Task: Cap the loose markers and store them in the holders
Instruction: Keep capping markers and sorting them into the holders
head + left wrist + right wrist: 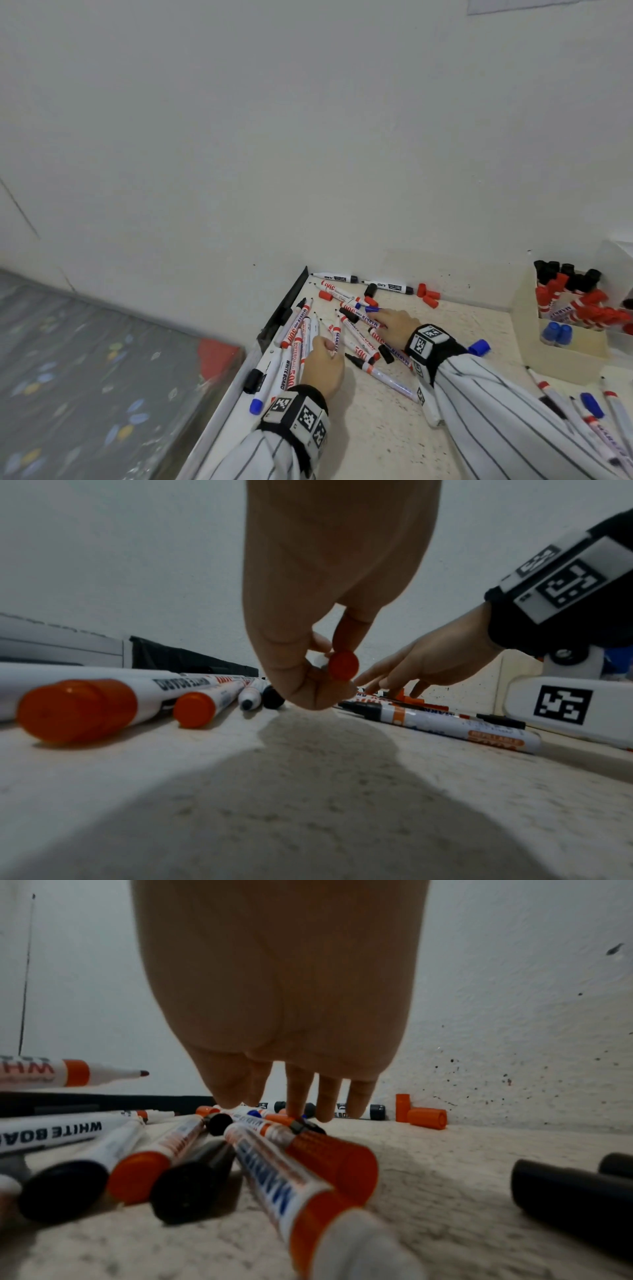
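In the head view, the left hand (322, 366) is over the near part of a pile of loose markers (346, 334) on the speckled table (376, 442), and its curled fingers pinch one red-ended marker there. The right hand (397, 327) reaches farther into the same pile, fingers stretched toward a blue cap (371, 309). To the right of this hand, well apart, stands the cream holder (561, 353) with red and black markers inside; loose red caps (428, 295) lie beyond the fingertips, by the wall. In the left wrist view, the left hand (308, 647) pinches the red end of a marker (343, 666) between thumb and fingers, lifted a little above the table. In the right wrist view, the right hand (284, 1015) has its fingers (329, 1096) straight and spread narrow, pointing down at the pile; they hold nothing, and the tips are at the markers just below them.
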